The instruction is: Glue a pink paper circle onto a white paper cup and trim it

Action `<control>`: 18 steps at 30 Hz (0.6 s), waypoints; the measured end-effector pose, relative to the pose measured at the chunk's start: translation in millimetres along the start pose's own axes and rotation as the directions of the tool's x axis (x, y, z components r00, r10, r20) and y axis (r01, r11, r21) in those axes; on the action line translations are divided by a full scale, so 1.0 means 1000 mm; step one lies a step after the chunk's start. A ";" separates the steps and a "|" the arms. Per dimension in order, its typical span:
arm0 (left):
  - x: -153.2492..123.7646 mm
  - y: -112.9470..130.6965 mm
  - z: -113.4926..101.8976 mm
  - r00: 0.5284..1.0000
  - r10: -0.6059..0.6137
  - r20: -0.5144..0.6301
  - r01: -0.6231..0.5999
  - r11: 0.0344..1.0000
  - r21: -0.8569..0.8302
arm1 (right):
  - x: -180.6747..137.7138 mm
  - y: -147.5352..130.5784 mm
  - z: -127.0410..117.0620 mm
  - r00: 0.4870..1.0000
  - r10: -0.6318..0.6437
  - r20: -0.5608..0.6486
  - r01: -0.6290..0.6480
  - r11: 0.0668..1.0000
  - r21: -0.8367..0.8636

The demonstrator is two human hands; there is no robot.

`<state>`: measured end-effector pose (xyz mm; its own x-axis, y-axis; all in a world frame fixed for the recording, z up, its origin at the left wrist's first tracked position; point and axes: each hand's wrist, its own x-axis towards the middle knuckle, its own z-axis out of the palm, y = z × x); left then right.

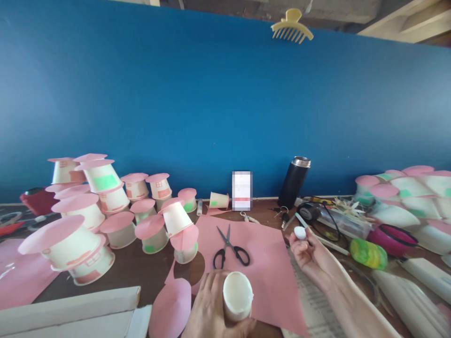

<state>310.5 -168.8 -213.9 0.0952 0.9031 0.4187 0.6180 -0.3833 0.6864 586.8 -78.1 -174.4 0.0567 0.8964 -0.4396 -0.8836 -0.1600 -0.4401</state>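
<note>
On the counter (148,272) lies a pink sheet (271,281); at its near edge, open end up, the white cup (237,295)! Looks light, thin-walled, easily dented: gentle sidewall grip, please. The left hand (211,300) wraps it so; the right hand (312,256) pinches a small white cap (300,233), probably stiff.

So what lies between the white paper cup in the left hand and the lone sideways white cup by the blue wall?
Head view shows open black-handled scissors on pink paper.
</note>
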 end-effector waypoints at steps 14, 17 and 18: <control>0.002 0.002 -0.003 0.993 -0.071 0.093 0.077 0.995 -0.065 | 0.009 -0.006 -0.010 0.961 -0.264 -0.080 0.233 0.933 -0.275; 0.002 0.002 -0.002 0.997 -0.048 0.068 0.053 0.996 -0.070 | 0.010 -0.003 -0.009 0.945 -0.294 -0.144 0.241 0.922 -0.302; 0.002 0.001 -0.001 0.997 -0.038 0.063 0.042 0.997 -0.071 | 0.011 -0.002 -0.009 0.938 -0.305 -0.166 0.243 0.918 -0.314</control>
<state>310.7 -168.0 -211.4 0.1206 0.9272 0.3545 0.5647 -0.3578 0.7437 593.6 -71.7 -185.5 0.4000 0.8205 -0.4084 -0.6515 -0.0588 -0.7563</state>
